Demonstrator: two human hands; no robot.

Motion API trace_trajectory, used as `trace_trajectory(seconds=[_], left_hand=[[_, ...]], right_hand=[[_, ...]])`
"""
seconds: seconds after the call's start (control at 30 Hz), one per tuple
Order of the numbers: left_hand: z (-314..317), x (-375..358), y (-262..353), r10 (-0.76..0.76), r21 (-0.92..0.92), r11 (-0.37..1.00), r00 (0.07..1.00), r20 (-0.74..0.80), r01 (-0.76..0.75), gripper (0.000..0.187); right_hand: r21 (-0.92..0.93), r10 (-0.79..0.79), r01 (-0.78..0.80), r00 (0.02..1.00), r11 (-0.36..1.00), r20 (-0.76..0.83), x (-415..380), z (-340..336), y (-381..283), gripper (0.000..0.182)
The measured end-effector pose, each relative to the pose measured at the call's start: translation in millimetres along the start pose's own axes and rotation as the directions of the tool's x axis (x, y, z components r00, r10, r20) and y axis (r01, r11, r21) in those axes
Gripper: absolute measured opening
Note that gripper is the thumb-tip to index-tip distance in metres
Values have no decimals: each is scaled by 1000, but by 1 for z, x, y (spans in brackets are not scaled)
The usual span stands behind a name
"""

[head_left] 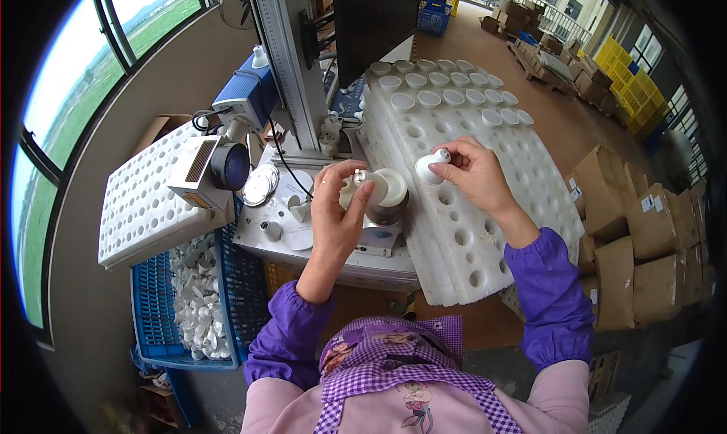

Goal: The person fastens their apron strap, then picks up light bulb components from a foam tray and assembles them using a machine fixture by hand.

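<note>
My left hand (pixel 339 207) is closed, thumb and fingers pinching a white light bulb (pixel 376 187) with a small metal tip. It is just above and left of a round white holder (pixel 393 192) on a metal cylinder. My right hand (pixel 478 175) grips a second white light bulb (pixel 429 171) near its metal cap, over the near left part of a white foam tray (pixel 485 207) with rows of holes. Several white cup-like bulbs (pixel 429 98) stand in the tray's far rows. Fingers partly hide both held bulbs.
Left of my hands stands a marking machine with a dark round lens (pixel 229 167) and an upright column (pixel 284 63). Another holed foam tray (pixel 151 199) lies above a blue crate (pixel 227 282) of loose white parts. Cardboard boxes (pixel 632 237) are stacked at right.
</note>
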State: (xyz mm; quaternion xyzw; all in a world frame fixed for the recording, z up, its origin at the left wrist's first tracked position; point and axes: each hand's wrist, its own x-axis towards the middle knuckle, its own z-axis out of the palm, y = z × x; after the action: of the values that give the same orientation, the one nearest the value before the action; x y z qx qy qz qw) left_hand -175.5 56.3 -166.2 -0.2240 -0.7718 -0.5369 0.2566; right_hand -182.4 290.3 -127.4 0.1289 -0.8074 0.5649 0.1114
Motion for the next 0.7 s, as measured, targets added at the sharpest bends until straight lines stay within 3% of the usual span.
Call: trace_trajectory(seconds=[0.1,0.23,0.43,0.7], left_hand=[[-14,-19,7,-159,-387,910,987,3,148,19],[-26,-47,2,-314,-455,843,949,17,287,17],[-39,-72,-9,-413,-453,806,910,29,380,17],[-40,-79,-4,-444,-472,776,894,62,418,17]], right_hand=[[-97,-4,8,999,995,46,4,30,-10,25],[-165,12,3,996,986,88,11,58,-2,28],[-302,-6,39,994,952,108,12,65,-3,26],[-318,-33,52,997,947,66,7,68,-2,27]])
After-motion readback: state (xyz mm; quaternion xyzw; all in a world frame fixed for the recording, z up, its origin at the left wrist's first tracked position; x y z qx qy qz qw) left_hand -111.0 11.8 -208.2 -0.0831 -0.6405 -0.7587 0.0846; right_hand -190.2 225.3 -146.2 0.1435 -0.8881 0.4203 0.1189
